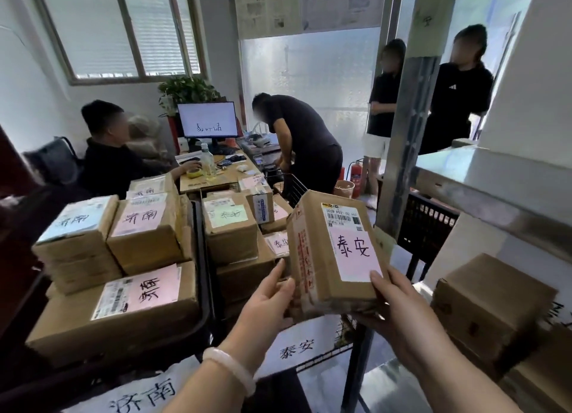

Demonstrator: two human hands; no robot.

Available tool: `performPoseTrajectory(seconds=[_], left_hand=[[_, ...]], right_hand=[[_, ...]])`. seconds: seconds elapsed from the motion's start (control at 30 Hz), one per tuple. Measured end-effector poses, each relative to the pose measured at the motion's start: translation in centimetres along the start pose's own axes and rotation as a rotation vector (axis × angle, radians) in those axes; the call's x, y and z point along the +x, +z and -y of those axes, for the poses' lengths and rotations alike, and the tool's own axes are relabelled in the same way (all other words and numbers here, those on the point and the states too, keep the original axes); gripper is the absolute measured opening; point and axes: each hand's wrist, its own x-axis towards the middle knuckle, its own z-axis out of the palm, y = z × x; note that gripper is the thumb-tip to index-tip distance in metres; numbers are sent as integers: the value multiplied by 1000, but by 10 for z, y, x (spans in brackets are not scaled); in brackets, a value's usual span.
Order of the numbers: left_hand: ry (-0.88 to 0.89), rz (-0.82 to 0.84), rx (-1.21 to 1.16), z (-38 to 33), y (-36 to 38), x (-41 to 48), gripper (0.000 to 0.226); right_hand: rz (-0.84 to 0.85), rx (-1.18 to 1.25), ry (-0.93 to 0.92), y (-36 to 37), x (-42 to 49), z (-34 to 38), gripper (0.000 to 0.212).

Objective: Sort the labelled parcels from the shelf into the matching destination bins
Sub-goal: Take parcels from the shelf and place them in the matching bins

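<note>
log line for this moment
parcel: label 泰安, held up | left hand: holds left side | right hand: grips near corner | 泰安 bin sign: below parcel

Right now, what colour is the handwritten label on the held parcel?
Pale pink label with black handwriting, on the brown parcel; head view shows it best.

2 hands gripping 1 cardboard parcel (331, 258): left hand (266, 301) cupping its lower-left edge, right hand (399, 313) pinching bottom-right corner. Pink 泰安 label (356, 251) facing up. 济南 parcels (145, 227) sitting piled left, shelf box (492, 301) resting right.
</note>
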Motion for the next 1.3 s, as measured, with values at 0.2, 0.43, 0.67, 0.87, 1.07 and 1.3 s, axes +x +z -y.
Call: performPoseTrajectory(seconds=[0.2, 0.43, 0.67, 0.87, 1.07, 1.3], left_hand=[[176, -44, 451, -6, -45, 36, 54], [256, 114, 759, -1, -60, 77, 52], [259, 242, 879, 6, -71, 105, 51], [265, 261, 915, 3, -71, 116, 61], [357, 253, 934, -6, -41, 118, 69], [591, 335, 943, -9, 34, 106, 72]], right_hand=[[-138, -201, -3, 43, 91, 9, 42], [-177, -408, 113, 89, 192, -7, 46], [-150, -483, 189, 109, 236, -32, 48], [-14, -685, 134, 110, 229, -22, 78], [-74, -976, -307, 85, 164, 13, 67], [-367, -1109, -472, 5, 39, 29, 57]])
